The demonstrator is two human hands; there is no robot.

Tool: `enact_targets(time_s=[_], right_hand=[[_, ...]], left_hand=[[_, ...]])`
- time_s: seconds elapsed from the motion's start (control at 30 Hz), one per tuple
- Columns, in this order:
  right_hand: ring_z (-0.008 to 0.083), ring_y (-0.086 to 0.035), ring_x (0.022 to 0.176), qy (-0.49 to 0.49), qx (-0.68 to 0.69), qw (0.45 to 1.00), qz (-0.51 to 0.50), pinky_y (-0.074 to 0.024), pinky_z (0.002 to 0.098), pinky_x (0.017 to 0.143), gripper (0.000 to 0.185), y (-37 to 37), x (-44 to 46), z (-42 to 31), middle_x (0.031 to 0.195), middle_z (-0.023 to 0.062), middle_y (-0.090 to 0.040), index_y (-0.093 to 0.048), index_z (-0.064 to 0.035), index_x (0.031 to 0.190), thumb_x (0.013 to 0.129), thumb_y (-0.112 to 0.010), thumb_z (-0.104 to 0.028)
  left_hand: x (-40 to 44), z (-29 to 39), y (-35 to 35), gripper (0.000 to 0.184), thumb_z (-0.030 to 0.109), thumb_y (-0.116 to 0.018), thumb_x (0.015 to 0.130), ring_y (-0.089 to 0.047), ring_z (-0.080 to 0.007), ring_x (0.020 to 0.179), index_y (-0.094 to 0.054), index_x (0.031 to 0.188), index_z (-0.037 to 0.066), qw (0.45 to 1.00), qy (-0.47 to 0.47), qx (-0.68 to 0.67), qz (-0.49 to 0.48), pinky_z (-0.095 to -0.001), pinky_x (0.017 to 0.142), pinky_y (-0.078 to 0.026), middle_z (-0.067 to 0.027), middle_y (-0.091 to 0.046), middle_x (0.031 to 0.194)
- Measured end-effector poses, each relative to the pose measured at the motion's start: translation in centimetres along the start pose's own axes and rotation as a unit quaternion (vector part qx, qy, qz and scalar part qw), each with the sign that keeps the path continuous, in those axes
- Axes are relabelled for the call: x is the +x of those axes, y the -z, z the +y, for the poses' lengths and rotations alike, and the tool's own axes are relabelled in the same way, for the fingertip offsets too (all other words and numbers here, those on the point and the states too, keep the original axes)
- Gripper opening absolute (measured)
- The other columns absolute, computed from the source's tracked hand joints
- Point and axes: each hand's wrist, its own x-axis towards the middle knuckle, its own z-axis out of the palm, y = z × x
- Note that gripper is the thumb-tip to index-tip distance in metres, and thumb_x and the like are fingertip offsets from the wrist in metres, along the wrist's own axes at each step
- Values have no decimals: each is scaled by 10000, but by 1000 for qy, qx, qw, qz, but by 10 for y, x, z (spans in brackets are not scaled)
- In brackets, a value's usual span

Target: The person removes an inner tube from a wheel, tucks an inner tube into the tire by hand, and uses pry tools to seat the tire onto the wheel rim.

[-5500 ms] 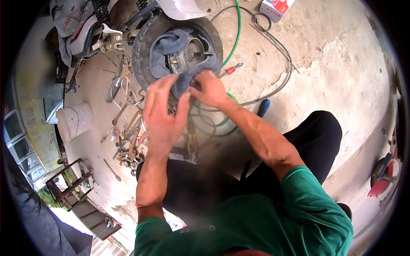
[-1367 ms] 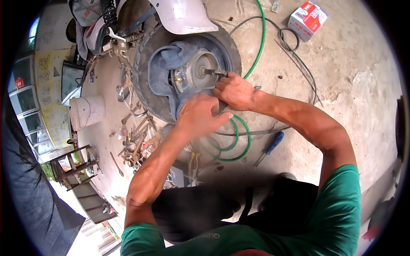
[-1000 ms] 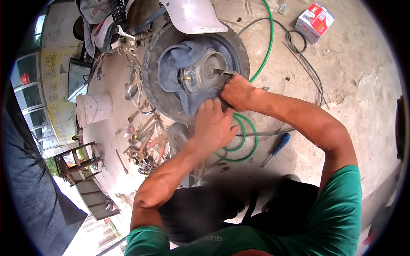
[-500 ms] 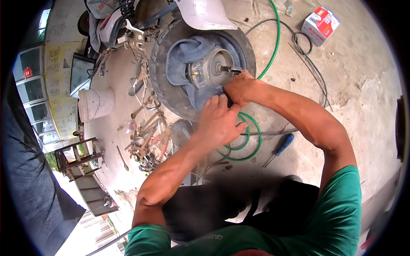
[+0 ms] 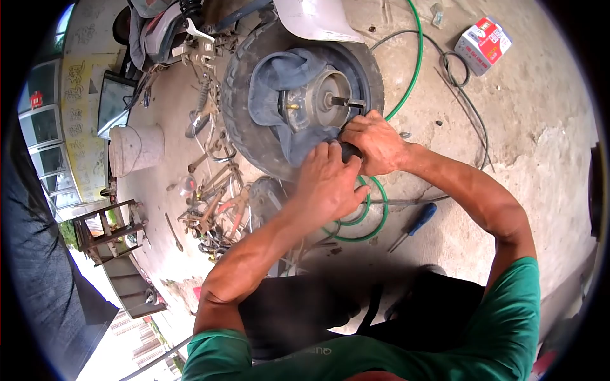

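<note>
Reaching forward with both bare hands, the person in a green shirt (image 5: 413,352) works at a wheel. Left to right: pale bucket (image 5: 130,152); scattered heap of tools (image 5: 216,206); dark tyre (image 5: 240,124), top centre, partly behind a white panel (image 5: 321,19); blue-grey inner tube (image 5: 267,92) bunched inside it, around the metal hub (image 5: 311,101). Left hand (image 5: 327,181): partly open, fingers close together and bent, tips on the tube and tyre edge nearest the person, thumb apart from them. Right hand (image 5: 378,145): just beside it, fingers curled in at the same edge, near the hub's axle; underside hidden, cannot tell if clamped on the tyre. Then blue-handled screwdriver (image 5: 419,221) on the floor, green hose (image 5: 416,60) above, red-and-white box (image 5: 483,46) well apart.
</note>
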Motion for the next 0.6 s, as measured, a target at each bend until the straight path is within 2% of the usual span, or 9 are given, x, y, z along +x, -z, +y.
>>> enact_targets(time_s=[0.1,0.2,0.23,0.3,0.33,0.4,0.5,0.6], right_hand=[[290,-646,966,24,7,1000,10,-428,415,848,477,4,1,5,950,94,-674,-715,-44,1024,630,-795,-302],[315,-633,943,36,29,999,12,-421,433,832,465,1,-1,5,966,110,-654,-697,-36,1032,651,-805,-279],[317,-634,951,35,36,999,11,-424,435,843,472,1,-1,6,974,117,-654,-697,-32,1035,657,-806,-292],[319,-640,974,21,56,998,7,-432,436,880,512,3,1,6,993,134,-659,-696,-23,1051,667,-809,-342],[314,-647,971,25,40,999,21,-437,429,893,509,2,1,4,982,129,-664,-702,-29,1041,672,-805,-365],[304,-660,965,32,11,998,45,-446,416,919,508,-2,-2,0,960,120,-674,-715,-40,1021,683,-797,-410],[313,-645,960,47,34,995,77,-424,425,878,493,-8,-2,-1,994,121,-668,-700,-40,1015,674,-815,-378],[299,-650,962,-22,56,998,26,-413,414,875,488,0,5,-7,968,116,-674,-700,-51,991,676,-825,-402]], left_hand=[[-19,5,0,437,349,-798,810,-491,-410,1301,-685,1061,10,987,-87,60,124,-519,1082,-404,-262,-569,1302],[-49,19,40,449,344,-805,815,-460,-397,1379,-679,1081,5,994,-90,-30,52,-530,1137,-368,-237,-554,1386],[-58,7,45,417,304,-829,803,-544,-369,1275,-693,1069,13,997,-56,-39,46,-507,1081,-412,-172,-604,1334],[-71,-20,54,362,248,-837,801,-599,-349,1162,-705,1044,15,998,16,-12,58,-477,1018,-445,-138,-657,1231],[-70,-30,65,300,189,-837,792,-615,-324,1101,-716,1008,21,997,3,2,76,-451,967,-458,-112,-679,1121],[-65,-38,75,298,171,-841,768,-612,-310,1119,-717,995,23,989,-40,77,116,-456,957,-456,-105,-670,1097],[-42,-59,89,329,164,-853,726,-598,-297,1151,-722,995,26,984,-94,126,85,-467,979,-428,-93,-658,1124],[-23,-65,102,362,159,-860,697,-577,-285,1197,-722,1002,23,986,-111,120,17,-480,1025,-387,-87,-651,1148]])
